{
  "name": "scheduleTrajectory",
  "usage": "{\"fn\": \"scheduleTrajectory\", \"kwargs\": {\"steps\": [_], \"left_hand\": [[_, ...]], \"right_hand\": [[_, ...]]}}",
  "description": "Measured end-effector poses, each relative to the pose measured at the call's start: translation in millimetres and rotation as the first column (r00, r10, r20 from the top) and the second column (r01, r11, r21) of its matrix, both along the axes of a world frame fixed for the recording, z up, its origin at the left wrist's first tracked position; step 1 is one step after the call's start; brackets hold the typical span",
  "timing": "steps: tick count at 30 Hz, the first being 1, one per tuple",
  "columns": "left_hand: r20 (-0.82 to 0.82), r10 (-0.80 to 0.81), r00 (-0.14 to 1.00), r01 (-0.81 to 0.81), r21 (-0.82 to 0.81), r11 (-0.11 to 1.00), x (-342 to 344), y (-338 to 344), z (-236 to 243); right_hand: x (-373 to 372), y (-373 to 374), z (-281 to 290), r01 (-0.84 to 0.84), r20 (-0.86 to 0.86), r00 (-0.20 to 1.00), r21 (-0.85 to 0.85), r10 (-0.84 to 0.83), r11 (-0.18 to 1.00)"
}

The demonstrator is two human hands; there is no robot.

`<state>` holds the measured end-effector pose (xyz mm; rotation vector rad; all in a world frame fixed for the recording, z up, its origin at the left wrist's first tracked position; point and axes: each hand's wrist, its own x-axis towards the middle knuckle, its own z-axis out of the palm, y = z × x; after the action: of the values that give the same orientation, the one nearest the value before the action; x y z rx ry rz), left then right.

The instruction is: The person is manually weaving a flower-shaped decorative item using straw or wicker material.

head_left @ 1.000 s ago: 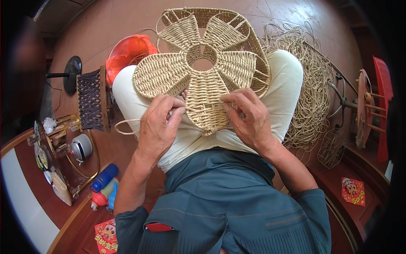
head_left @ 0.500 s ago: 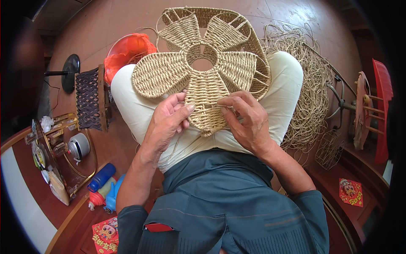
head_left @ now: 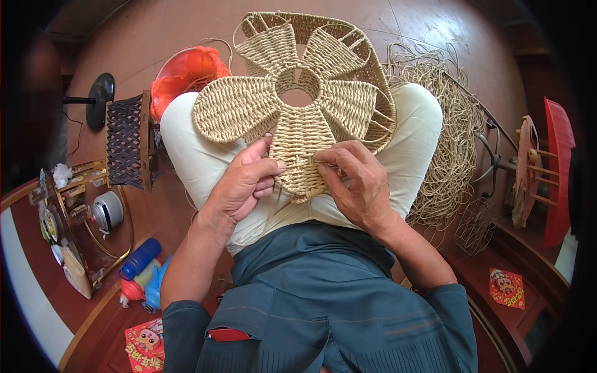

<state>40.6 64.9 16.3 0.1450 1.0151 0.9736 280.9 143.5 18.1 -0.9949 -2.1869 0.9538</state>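
- Head view: the woven flower-shaped piece [head_left: 301, 115] lies across your pale trousers [head_left: 415, 121], upper middle of the frame, its round opening facing up.
- Its lower petal [head_left: 301, 142] points down the frame toward you; that petal's long axis runs nearly straight up and down, passing between your two hands.
- Your left hand [head_left: 244, 181] is at the petal's left edge. Its grip is closed on that edge, thumb on top, the other fingers beside and partly under it.
- Your right hand [head_left: 356, 186] comes over the right edge, its fingertips meeting the woven face. You cannot tell whether that grip pinches a strand, since the fingers cover the spot.
- From either grip the petal lies inward, toward the frame's middle; both hands touch it, so neither is clearly nearer.
- Loose cord [head_left: 440, 165] heaps at upper right, well apart from your right hand; an orange-red bag [head_left: 212, 65] sits upper left.
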Motion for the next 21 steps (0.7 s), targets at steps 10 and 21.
{"fn": "scheduleTrajectory", "kwargs": {"steps": [10, 21], "left_hand": [[0.077, 0.037, 0.996, -0.049, 0.161, 0.986, 9, 4, -24], [-0.011, -0.027, 1.000, 0.029, 0.198, 0.980, 6, 8, -26]], "right_hand": [[-10, 9, 11, -0.084, 0.066, 0.994, -0.046, 0.087, 0.995], [-17, 27, 15, -0.237, 0.182, 0.949, -0.129, 0.258, 0.963]]}}
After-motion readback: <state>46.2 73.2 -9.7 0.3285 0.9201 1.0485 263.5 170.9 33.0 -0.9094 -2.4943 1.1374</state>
